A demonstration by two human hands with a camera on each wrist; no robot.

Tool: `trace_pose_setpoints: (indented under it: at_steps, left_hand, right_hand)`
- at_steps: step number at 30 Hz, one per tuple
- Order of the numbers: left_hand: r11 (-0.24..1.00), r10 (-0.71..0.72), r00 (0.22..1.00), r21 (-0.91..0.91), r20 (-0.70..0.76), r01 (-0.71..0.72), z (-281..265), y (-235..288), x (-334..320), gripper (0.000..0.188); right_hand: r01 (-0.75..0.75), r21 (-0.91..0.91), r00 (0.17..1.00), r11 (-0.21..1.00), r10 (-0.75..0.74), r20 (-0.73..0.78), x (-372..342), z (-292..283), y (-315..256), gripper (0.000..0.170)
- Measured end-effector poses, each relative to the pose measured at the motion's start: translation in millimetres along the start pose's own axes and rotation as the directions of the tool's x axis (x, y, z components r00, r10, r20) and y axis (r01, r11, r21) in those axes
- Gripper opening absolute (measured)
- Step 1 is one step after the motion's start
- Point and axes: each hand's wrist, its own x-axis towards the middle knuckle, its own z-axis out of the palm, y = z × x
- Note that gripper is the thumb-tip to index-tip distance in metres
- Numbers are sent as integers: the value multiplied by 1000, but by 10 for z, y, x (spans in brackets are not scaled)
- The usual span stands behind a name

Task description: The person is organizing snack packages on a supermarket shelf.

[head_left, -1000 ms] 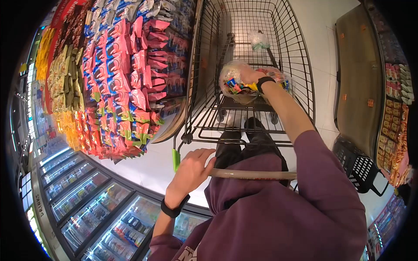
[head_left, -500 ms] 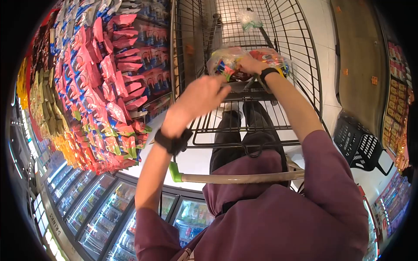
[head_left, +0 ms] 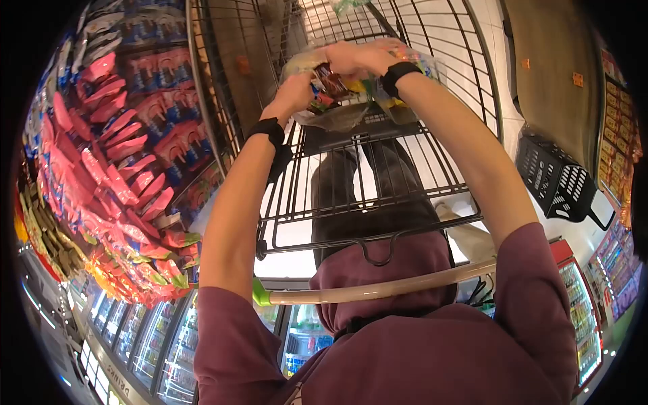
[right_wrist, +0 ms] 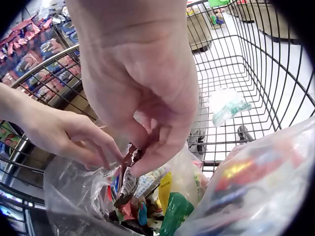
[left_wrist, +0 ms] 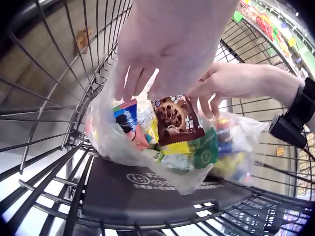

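Note:
Inside the cart, a clear plastic bag [left_wrist: 106,140] stands with its mouth open, full of small wrapped snacks. My right hand [right_wrist: 142,83] pinches a brown cookie packet [left_wrist: 174,120] by its upper edge, over the bag's mouth. A chocolate-chip cookie is printed on the packet. My left hand [right_wrist: 69,132] hangs at the bag's left side, fingers loosely bent beside the packet. Near its fingertips lies a blue packet [left_wrist: 126,117], with green and yellow wrappers lower in the bag. A second filled plastic bag [right_wrist: 261,182] sits to the right.
The wire shopping cart [head_left: 466,74] surrounds the bags, its handle [head_left: 378,290] close to my body. A small clear bag with green [right_wrist: 229,108] lies farther forward. Pink snack packs [head_left: 115,169] hang at left; a black basket [head_left: 557,179] stands at right.
My left hand has left the cart handle and reached forward to the bag. The right hand has stayed at the bag, and the brown packet now shows between its fingers. The view has shifted.

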Motion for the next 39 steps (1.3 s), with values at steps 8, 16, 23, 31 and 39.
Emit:
trace_pose_setpoints:
  at_steps: [8,16,23,31,39]
  left_hand:
    - [983,44,996,179,-75,-30,217,-153,5,27]
    - [972,90,970,-230,227,-36,171,-56,6,25]
    - [975,-50,945,220,323,-23,277,-81,6,25]
    - [959,-122,931,284,343,21,464,-16,-37,29]
    - [896,-99,979,445,180,9,757,-62,24,30]
  right_hand:
    - [-52,39,998,998,51,23,-90,-125,125,34]
    - [43,106,998,993,-47,43,22,-136,66,30]
    - [121,-109,988,987,-108,114,154,126,158,25]
    - [335,-407,940,850,-328,88,-27,459,101,23]
    - [276,-498,931,822,-358,-76,-45,873,180,18]
